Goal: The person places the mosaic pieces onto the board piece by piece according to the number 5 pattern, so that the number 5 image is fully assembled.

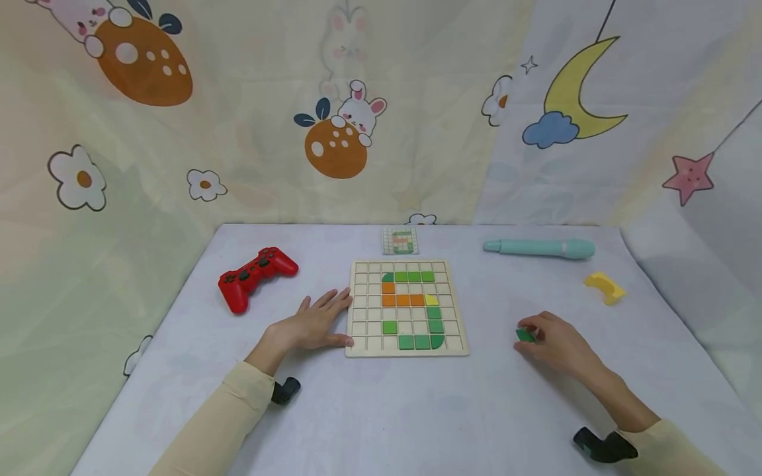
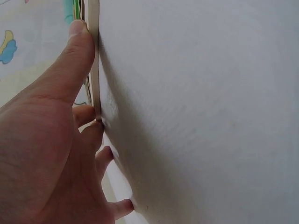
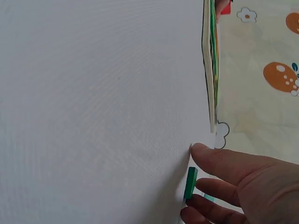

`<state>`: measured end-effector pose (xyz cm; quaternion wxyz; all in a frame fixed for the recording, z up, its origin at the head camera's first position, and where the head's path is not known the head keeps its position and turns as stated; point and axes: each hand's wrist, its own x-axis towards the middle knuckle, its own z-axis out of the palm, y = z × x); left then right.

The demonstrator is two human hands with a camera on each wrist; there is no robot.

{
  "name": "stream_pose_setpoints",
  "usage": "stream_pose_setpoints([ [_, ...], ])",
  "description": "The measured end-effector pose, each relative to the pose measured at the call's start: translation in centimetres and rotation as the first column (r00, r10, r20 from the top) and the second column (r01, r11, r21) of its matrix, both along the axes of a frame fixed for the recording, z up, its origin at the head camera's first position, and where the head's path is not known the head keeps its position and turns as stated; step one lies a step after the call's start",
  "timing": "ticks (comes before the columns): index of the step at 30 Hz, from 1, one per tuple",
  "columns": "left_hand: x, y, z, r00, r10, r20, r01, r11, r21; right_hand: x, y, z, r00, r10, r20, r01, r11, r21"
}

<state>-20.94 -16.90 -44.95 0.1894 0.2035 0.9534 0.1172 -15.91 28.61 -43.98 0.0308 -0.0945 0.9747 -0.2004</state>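
A square wooden grid board [image 1: 366,345] lies mid-table, with green, orange and yellow tiles in some of its cells. At its left side my left hand [image 1: 315,324] rests with fingers spread, the thumb at the near-left corner and fingertips by the left edge. The left wrist view shows the thumb [image 2: 77,56] against the board's rim [image 2: 94,60]. To the right of the board, my right hand [image 1: 556,340] holds a small green tile [image 1: 525,335] low over the table between thumb and curled fingers. That green tile [image 3: 190,183] shows edge-on by the fingertips in the right wrist view.
A small patterned card [image 1: 401,241] lies behind the board. At the left is a red game controller [image 1: 257,277]. A teal pen-shaped thing [image 1: 538,248] lies at the back right, with a yellow curved block [image 1: 605,288] in front of it. Printed cloth walls surround the table.
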Motion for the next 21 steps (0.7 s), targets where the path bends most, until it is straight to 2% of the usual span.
stream_pose_setpoints([
  [7,0.0,0.0,0.0,1.000,-0.002,0.002,0.002,1.000,-0.001,0.1,0.7,-0.5,0.999,0.031,-0.030,-0.031,0.999,-0.008],
  [12,0.1,-0.1,-0.1,1.000,-0.005,-0.002,0.005,1.000,0.009,-0.3,0.3,-0.2,0.993,0.101,-0.068,-0.102,0.995,-0.007],
  [21,0.1,0.0,0.0,1.000,-0.003,-0.011,0.003,1.000,0.001,-2.7,0.2,-0.2,0.941,0.300,-0.155,-0.295,0.954,0.054],
])
